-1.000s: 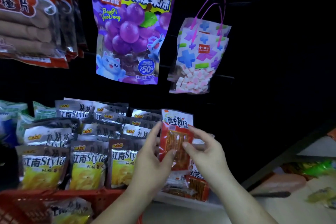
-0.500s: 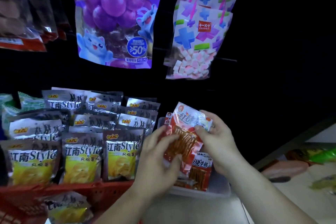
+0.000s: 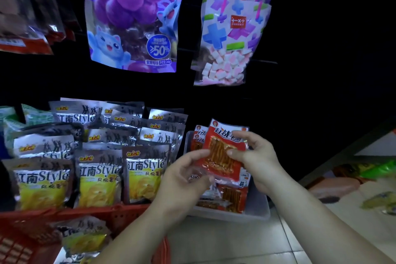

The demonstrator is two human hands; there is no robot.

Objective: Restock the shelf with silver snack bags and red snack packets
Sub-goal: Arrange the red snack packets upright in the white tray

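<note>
Where the flat red plastic snack packet is: tilted, just above the clear plastic tray.
Right hand: thumb and curled fingers pinch its right edge.
Left hand: fingers curl around its lower left corner.
Silver foil snack bags: upright rows, left of the tray.

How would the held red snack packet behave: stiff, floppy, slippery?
Probably floppy: the red snack packet is a thin pouch, held by left hand and right hand. Its glossy film may slip. Likely light: only a pinch holds it.
</note>
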